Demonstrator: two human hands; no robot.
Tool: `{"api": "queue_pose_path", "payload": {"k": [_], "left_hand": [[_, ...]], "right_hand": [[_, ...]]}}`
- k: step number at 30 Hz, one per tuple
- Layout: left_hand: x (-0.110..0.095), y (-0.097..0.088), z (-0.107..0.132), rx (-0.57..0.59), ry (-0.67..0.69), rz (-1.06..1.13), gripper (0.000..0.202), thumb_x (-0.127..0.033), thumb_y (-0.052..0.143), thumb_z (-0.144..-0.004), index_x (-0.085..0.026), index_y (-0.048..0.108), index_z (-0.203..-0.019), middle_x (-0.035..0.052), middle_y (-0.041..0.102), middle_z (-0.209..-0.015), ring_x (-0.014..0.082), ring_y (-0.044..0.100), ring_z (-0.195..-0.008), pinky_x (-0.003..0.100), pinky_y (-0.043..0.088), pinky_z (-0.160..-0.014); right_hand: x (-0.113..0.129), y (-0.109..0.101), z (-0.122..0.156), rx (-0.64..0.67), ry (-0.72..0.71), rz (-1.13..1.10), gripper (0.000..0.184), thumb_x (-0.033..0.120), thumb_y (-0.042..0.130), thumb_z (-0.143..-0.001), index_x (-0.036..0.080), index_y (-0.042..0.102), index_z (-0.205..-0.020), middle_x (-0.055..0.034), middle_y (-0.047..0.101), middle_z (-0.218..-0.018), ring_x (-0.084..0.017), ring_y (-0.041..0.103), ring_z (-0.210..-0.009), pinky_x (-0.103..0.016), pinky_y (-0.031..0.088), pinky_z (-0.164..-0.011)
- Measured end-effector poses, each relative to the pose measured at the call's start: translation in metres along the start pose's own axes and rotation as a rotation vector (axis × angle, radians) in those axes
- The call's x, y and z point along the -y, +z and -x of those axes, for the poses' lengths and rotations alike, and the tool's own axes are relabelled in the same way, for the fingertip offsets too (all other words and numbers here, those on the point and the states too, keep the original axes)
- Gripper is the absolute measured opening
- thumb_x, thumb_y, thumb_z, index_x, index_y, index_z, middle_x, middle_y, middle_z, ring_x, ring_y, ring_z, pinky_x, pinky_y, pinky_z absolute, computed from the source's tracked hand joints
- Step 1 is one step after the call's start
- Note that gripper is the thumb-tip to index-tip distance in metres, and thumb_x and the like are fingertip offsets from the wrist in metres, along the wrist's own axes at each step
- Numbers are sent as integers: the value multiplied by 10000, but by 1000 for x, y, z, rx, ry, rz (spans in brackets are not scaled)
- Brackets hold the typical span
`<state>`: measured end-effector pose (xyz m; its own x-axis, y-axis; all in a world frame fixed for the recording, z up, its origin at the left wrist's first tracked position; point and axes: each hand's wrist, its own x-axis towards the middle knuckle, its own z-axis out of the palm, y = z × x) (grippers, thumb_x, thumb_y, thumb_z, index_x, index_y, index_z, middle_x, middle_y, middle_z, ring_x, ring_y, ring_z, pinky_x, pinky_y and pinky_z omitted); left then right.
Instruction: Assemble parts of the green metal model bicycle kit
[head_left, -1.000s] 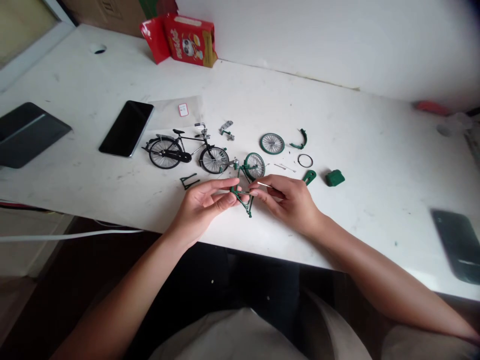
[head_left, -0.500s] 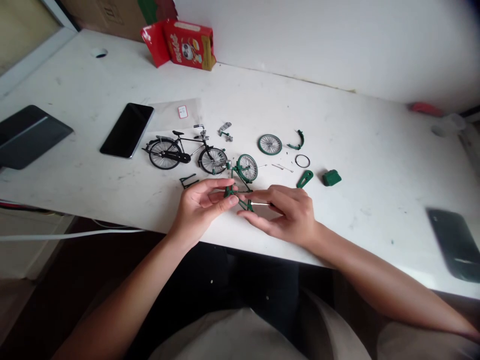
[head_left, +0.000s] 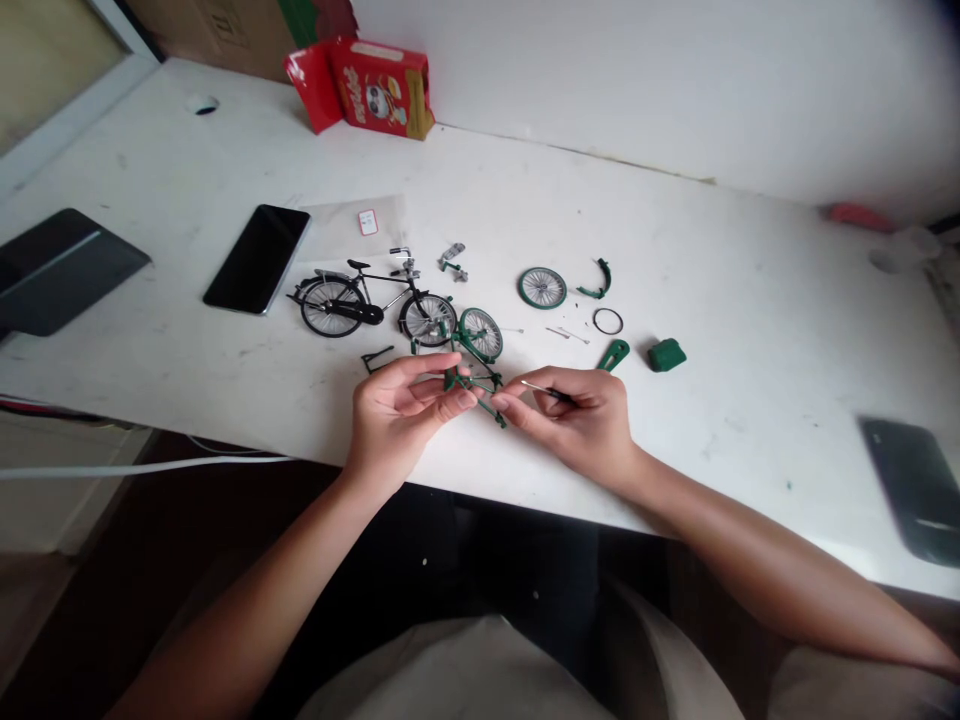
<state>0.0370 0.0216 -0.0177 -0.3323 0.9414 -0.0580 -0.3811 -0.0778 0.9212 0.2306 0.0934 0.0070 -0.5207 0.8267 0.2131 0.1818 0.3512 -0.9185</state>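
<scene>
My left hand (head_left: 401, 405) pinches the frame of a small green model bicycle (head_left: 474, 362), which has one wheel fitted and rests tilted on the white table (head_left: 735, 330). My right hand (head_left: 581, 415) is closed on a thin metal pin (head_left: 541, 389) and touches the frame's lower end. A finished black model bicycle (head_left: 371, 303) stands just behind my left hand. Loose parts lie beyond my right hand: a green-rimmed wheel (head_left: 541, 287), a curved green mudguard (head_left: 598, 281), a black ring (head_left: 607, 321), a green chain guard (head_left: 613, 354) and a green block (head_left: 667, 354).
A black phone (head_left: 257, 258) and a clear plastic bag (head_left: 352, 225) lie left of the bicycles. A dark tablet (head_left: 60, 268) sits at the far left edge, a red box (head_left: 371, 85) by the wall, another dark device (head_left: 915, 490) at the right front edge.
The green frame has shifted left and lower in my left hand. My right hand first dropped to the frame's lower end, then came up slightly with the pin still in it.
</scene>
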Motion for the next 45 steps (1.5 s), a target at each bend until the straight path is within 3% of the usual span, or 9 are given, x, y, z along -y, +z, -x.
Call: {"api": "queue_pose_path", "payload": {"k": [3, 8, 13, 17, 27, 35, 41, 45], "left_hand": [[0, 4, 2, 4, 35, 9, 366, -162, 982, -708, -188, 828, -1038, 64, 840, -986, 205, 828, -887, 314, 693, -863], [3, 11, 4, -50, 75, 13, 529, -156, 968, -729, -236, 799, -1224, 51, 833, -1009, 207, 825, -911, 341, 690, -890], [5, 24, 3, -89, 67, 48, 485, -135, 987, -690, -236, 825, -1135, 40, 832, -998, 182, 813, -900, 309, 681, -870], [3, 33, 0, -91, 63, 69, 430, -169, 987, -708, -227, 827, -1103, 45, 834, -1011, 181, 810, -924, 315, 674, -891], [2, 36, -1, -63, 93, 88, 375, -179, 979, -723, -235, 822, -1060, 26, 829, -997, 173, 806, -931, 327, 668, -910], [1, 35, -1, -40, 60, 152, 297, -173, 982, -718, -224, 773, -923, -21, 784, -922, 169, 807, -863, 343, 668, -895], [3, 27, -2, -22, 54, 91, 286, -182, 948, -772, -226, 791, -1008, -8, 766, -896, 183, 810, -870, 323, 666, -871], [6, 19, 1, -39, 22, -5, 305, -224, 934, -802, -204, 790, -1070, 42, 799, -1026, 178, 805, -925, 310, 658, -914]], "right_hand": [[0, 2, 0, 15, 26, -27, 156, 313, 827, -889, 157, 823, -895, 69, 482, -515, -51, 252, -488, -245, 219, -447], [-1, 4, 2, -21, -3, 8, 150, 298, 825, -886, 157, 798, -840, 72, 454, -530, -49, 268, -493, -244, 225, -462], [-4, 3, 4, -58, -16, 7, 157, 292, 810, -901, 168, 744, -832, 100, 316, -554, -52, 228, -515, -242, 214, -483], [-4, 1, 4, -81, -40, 1, 173, 291, 796, -914, 171, 719, -815, 102, 290, -570, -56, 217, -532, -241, 218, -491], [0, -5, 5, -210, -334, 224, 107, 263, 807, -912, 186, 763, -852, 75, 487, -564, -52, 382, -501, -215, 332, -481], [3, -6, 5, -236, -470, 300, 81, 224, 811, -906, 192, 763, -850, 54, 595, -578, -53, 438, -487, -212, 380, -488], [-3, -6, 2, -159, -308, 185, 133, 274, 824, -891, 163, 774, -838, 92, 410, -547, -48, 337, -492, -213, 310, -470], [-12, -3, 1, -42, -147, 66, 192, 335, 802, -904, 156, 780, -839, 98, 366, -547, -50, 277, -501, -214, 271, -467]]}}
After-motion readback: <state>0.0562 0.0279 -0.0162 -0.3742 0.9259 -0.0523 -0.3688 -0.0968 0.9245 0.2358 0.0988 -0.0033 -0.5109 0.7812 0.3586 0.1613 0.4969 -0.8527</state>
